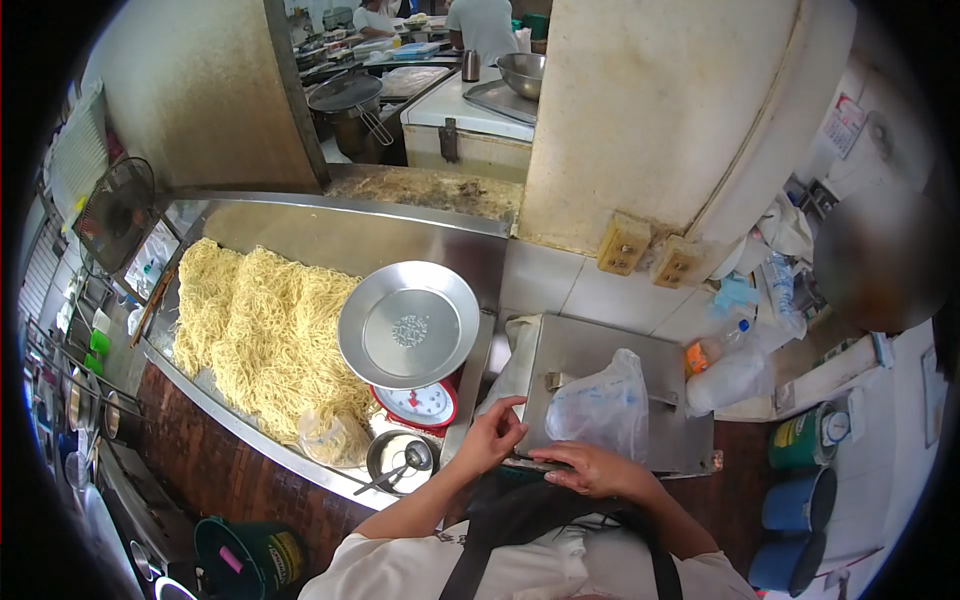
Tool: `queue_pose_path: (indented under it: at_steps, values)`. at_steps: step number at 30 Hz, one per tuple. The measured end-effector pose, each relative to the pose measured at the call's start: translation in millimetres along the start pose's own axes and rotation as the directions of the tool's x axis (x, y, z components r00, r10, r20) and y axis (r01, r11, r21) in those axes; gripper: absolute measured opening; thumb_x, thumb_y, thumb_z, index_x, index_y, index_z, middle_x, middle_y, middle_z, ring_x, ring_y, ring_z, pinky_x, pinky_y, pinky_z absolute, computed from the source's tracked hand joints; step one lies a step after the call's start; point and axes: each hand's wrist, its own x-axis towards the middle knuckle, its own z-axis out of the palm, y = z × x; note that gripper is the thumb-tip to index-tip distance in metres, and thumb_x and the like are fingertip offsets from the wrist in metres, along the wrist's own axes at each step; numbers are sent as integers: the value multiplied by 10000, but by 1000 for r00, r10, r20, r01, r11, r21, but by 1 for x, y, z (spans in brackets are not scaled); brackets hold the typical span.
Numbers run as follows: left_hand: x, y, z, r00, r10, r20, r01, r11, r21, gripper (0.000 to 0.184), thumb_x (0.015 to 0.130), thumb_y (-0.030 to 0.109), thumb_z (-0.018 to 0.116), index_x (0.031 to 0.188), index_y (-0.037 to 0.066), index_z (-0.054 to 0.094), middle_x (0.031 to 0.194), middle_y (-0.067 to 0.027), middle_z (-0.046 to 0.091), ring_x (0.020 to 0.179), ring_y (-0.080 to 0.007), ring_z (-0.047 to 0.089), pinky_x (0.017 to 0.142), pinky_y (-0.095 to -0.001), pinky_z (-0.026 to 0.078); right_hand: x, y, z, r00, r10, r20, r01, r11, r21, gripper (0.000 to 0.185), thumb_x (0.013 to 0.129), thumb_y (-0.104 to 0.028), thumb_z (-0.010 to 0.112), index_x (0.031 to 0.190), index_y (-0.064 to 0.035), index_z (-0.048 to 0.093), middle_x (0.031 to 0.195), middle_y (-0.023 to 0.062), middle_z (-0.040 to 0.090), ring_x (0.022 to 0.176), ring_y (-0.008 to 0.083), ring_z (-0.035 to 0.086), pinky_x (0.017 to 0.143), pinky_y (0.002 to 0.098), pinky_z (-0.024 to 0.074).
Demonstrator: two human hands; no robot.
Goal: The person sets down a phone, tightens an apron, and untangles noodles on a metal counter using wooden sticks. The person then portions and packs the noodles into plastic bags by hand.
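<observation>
My left hand (493,437) is raised near the front left corner of the steel box (600,350), its fingers curled and apart with nothing visible between them. My right hand (585,469) lies at the box's front edge, palm down, fingers extended. Just beyond it, a clear plastic bag (603,405) rests on the box lid. To the left, a round metal pan (410,325) sits on a red scale (415,403). Yellow noodles (265,330) are heaped on the steel tray beside the scale. A bowl (388,459) with a ladle (417,456) stands in front of the scale.
A small bag of noodles (334,438) sits at the tray's front edge. At the right are an orange bottle (703,355) and more plastic bags (735,380). A fan (115,215) stands at the left. Two people (483,30) are in the room beyond the opening.
</observation>
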Motion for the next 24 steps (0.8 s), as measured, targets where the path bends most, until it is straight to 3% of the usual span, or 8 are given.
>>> queue_pose_path:
  at_steps: [24]
  values:
    - [-1, -8, 6, 1000, -24, 11, 25, 999, -38, 439, 928, 78, 666, 1344, 49, 528, 749, 8, 517, 629, -65, 499, 590, -246, 423, -2, -2, 0, 998, 59, 32, -59, 998, 12, 447, 992, -237, 584, 1418, -129, 503, 1181, 151, 603, 1087, 338, 596, 952, 418, 475]
